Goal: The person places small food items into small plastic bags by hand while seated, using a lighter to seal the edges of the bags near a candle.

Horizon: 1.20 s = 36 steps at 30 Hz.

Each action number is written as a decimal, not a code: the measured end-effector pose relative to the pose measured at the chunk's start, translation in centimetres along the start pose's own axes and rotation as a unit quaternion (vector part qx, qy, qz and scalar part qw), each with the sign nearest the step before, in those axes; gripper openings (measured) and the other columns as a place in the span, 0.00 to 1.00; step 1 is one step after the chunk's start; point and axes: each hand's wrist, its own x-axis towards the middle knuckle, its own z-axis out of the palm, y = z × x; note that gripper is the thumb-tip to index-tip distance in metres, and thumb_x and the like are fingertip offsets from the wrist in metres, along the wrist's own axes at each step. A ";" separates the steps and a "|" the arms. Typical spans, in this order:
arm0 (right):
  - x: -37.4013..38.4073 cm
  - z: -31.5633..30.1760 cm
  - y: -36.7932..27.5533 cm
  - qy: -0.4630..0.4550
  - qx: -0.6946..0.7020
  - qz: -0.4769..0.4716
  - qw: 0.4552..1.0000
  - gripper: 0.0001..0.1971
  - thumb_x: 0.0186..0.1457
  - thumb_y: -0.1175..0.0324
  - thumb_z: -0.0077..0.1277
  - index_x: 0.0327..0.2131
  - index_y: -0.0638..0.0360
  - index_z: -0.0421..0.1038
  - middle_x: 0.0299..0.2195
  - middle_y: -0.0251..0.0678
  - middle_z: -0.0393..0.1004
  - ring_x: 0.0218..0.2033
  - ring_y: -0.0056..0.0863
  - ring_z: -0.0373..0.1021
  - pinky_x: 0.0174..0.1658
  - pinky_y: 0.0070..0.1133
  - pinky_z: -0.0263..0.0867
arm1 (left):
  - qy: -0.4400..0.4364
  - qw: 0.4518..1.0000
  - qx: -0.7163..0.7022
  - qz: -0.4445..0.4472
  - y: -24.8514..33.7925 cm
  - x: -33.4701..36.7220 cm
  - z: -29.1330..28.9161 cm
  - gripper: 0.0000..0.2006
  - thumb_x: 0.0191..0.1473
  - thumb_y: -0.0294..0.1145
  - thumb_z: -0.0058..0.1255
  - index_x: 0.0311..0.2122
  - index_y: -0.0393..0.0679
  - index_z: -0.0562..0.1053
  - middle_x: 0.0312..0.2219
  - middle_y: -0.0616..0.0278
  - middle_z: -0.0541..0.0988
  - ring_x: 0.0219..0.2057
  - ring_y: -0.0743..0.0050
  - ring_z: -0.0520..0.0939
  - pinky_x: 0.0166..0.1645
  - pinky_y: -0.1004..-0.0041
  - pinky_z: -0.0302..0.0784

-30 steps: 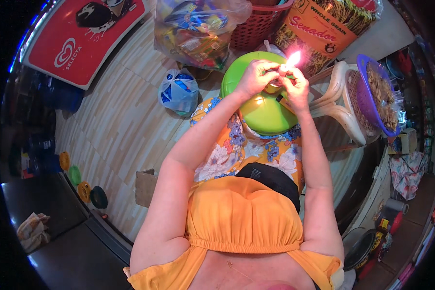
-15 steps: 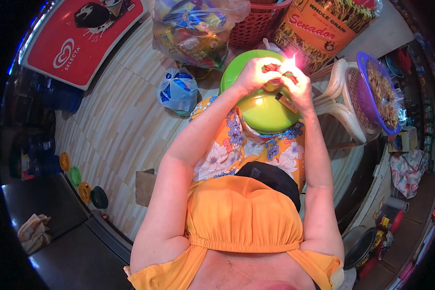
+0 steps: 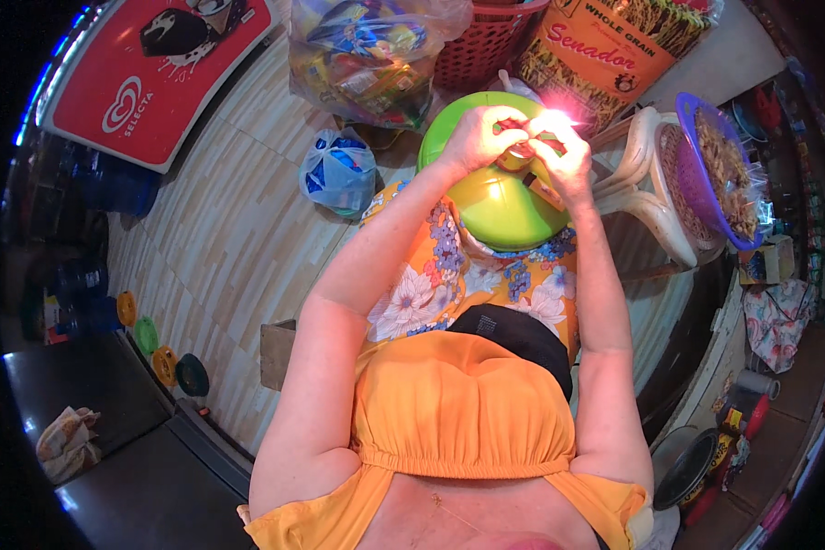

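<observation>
Over the green surface (image 3: 515,218), curled hands (image 3: 477,143) (image 3: 568,163) nearly meet, what they hold lost in glare, flame (image 3: 557,119) stretching rightward.

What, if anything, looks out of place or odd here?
A bright pinkish-white flare at the right hand stands out: it looks like an open flame close to bare skin. Its glare hides anything held there.

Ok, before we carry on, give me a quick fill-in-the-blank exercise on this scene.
1. The round surface beneath the left hand and right hand is coloured ____.
2. The bright flame is nearer the ____ hand.
3. The basin at the picture's right is ____.
4. The cloth over the legs is patterned with ____.

Missing words: green; right; purple; flowers.
</observation>
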 end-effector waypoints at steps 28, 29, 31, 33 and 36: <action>0.9 -0.4 -0.5 -0.049 0.022 0.021 0.998 0.05 0.47 0.79 0.45 0.30 0.64 0.67 0.30 0.31 0.69 0.34 0.19 0.65 0.40 0.17 0.61 | 0.117 0.982 0.118 0.088 -0.8 -0.1 1.1 0.07 0.29 0.27 0.55 0.22 0.43 0.76 0.21 0.58 0.75 0.28 0.62 0.73 0.36 0.70 0.68; 0.8 -0.4 -0.2 -0.044 0.036 0.023 0.998 0.05 0.47 0.79 0.45 0.30 0.64 0.67 0.30 0.31 0.69 0.34 0.19 0.65 0.41 0.17 0.61 | 0.120 0.982 0.117 0.090 -0.5 0.0 1.0 0.07 0.28 0.27 0.55 0.22 0.44 0.76 0.20 0.59 0.75 0.27 0.63 0.72 0.36 0.70 0.67; 0.7 -0.4 0.2 -0.033 0.064 0.025 0.997 0.05 0.48 0.79 0.45 0.31 0.64 0.67 0.31 0.31 0.68 0.35 0.20 0.65 0.42 0.18 0.60 | 0.115 0.986 0.094 0.080 0.1 0.0 1.1 0.07 0.27 0.27 0.56 0.21 0.45 0.76 0.19 0.60 0.75 0.27 0.63 0.72 0.35 0.70 0.67; 0.7 -0.3 0.5 -0.034 0.043 0.016 0.998 0.05 0.48 0.79 0.44 0.31 0.63 0.67 0.32 0.31 0.68 0.36 0.20 0.65 0.43 0.18 0.60 | 0.107 0.988 0.090 0.067 0.3 -0.1 1.0 0.08 0.28 0.27 0.57 0.21 0.46 0.76 0.20 0.61 0.75 0.27 0.64 0.73 0.36 0.70 0.68; 0.8 -0.2 -0.1 -0.038 0.045 0.010 0.998 0.05 0.49 0.78 0.44 0.32 0.63 0.67 0.32 0.32 0.68 0.36 0.20 0.65 0.43 0.18 0.60 | 0.095 0.989 0.103 0.046 -0.2 -0.1 0.9 0.09 0.29 0.28 0.59 0.24 0.47 0.77 0.22 0.62 0.76 0.29 0.66 0.74 0.36 0.71 0.68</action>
